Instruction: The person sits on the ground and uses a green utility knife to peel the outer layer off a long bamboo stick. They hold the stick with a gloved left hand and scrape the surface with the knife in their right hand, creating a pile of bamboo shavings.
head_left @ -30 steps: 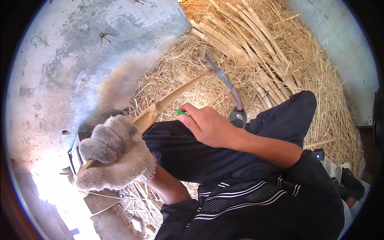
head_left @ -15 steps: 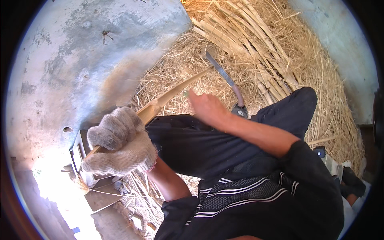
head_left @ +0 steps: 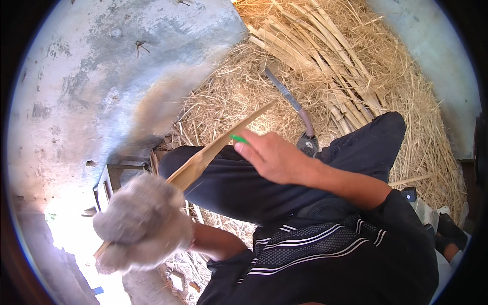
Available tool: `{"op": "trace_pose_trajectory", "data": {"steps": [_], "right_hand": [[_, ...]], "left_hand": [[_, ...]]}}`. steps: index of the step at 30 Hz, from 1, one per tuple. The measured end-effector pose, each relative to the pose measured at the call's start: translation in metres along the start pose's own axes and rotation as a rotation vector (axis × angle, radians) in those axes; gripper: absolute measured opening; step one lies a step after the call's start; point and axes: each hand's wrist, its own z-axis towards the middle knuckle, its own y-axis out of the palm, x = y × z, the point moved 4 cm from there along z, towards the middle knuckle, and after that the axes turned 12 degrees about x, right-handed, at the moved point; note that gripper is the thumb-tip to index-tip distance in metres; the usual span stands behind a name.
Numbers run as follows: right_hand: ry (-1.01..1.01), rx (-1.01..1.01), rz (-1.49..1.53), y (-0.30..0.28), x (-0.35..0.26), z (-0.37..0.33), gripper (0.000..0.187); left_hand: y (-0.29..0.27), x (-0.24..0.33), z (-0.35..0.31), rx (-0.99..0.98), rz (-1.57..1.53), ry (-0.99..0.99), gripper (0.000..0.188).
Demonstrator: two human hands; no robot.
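Note:
My left hand (head_left: 145,223), in a knitted grey-white work glove, is closed around a split bamboo strip (head_left: 203,155); motion blurs the glove. From the fist the strip slants up and right over my knee to a thin pointed tip. My bare right hand (head_left: 274,155) is closed, with a small green object (head_left: 239,139) showing at its thumb and forefinger; the rest of it is hidden. That hand is just right of the strip's middle. Beyond it, a long-bladed knife (head_left: 284,90) with a brown handle lies on the shavings near my foot (head_left: 307,145).
Pale curled shavings (head_left: 223,91) cover the ground ahead and to the right. A bundle of split bamboo strips (head_left: 335,66) lies on them at the far right. A stained wall (head_left: 117,66) rises on the left. A low metal frame (head_left: 107,188) stands beside my left knee.
My left hand has moved down and left, drawing the bamboo strip back with it. My right hand has shifted slightly down and right, and the green object shows more plainly.

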Motion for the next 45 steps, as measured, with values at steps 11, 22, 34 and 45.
{"op": "trace_pose_trajectory", "data": {"steps": [11,22,34,45], "right_hand": [[-0.168,0.157,-0.363,0.034,0.014,-0.004,0.025],[-0.172,0.171,-0.345,0.040,0.012,0.011,0.025],[-0.097,0.162,-0.402,0.029,0.025,0.014,0.023],[0.041,0.075,-0.424,0.009,0.056,0.014,0.029]], "left_hand": [[-0.015,-0.019,-0.005,0.243,0.243,0.092,0.064],[-0.026,-0.035,0.009,0.314,0.238,0.056,0.064],[-0.010,-0.034,0.007,0.226,0.181,0.028,0.063],[-0.001,-0.040,0.003,0.053,0.067,-0.013,0.063]]}}
